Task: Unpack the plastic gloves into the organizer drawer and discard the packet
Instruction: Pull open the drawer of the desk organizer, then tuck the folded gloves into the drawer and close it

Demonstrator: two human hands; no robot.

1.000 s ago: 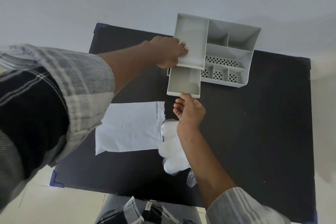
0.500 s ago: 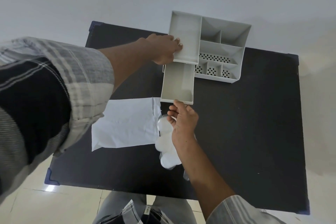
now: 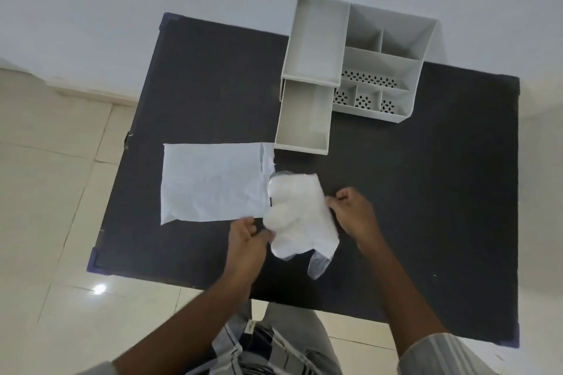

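A bunch of translucent white plastic gloves (image 3: 298,216) lies on the black table (image 3: 426,192) in front of me. My left hand (image 3: 248,240) pinches its lower left edge. My right hand (image 3: 353,210) grips its right edge. The flat white packet (image 3: 213,181) lies just left of the gloves, its torn end toward them. The grey organizer (image 3: 387,70) stands at the table's far side. Its drawer (image 3: 304,119) is pulled out toward me and holds nothing.
The organizer has several open compartments, some with perforated floors. The table's near edge runs just below my hands. Beige floor tiles (image 3: 45,192) spread to the left, and a pale wall rises behind the table.
My left hand has left the organizer and come down to the gloves. My right hand has let go of the drawer front and moved back to the gloves. The drawer stands further out.
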